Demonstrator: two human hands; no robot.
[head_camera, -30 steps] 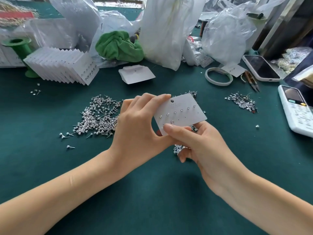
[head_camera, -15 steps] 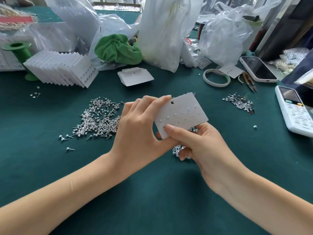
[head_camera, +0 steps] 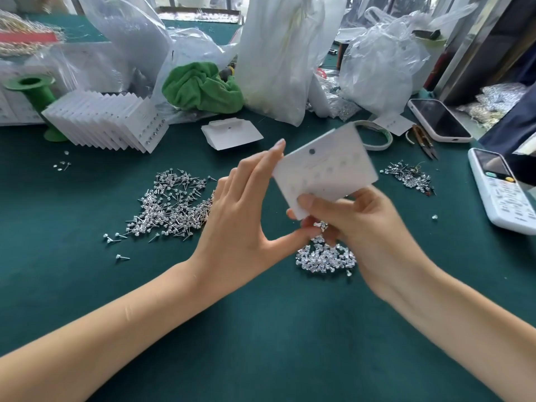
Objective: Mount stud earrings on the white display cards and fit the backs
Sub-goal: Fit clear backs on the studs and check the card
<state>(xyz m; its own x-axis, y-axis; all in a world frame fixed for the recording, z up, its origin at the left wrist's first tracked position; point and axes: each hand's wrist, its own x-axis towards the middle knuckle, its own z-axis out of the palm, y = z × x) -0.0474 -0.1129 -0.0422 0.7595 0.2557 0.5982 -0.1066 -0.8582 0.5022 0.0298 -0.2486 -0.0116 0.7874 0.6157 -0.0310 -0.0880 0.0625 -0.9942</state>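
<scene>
One white display card [head_camera: 324, 169] is in the air between three heaps of studs. The right hand [head_camera: 362, 227] pinches its lower corner; the left hand [head_camera: 243, 221], fingers straight, touches its edge.

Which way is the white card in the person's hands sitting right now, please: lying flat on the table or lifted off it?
Lifted and tilted. The right hand pinches the white card at its lower edge, above the table.
</scene>
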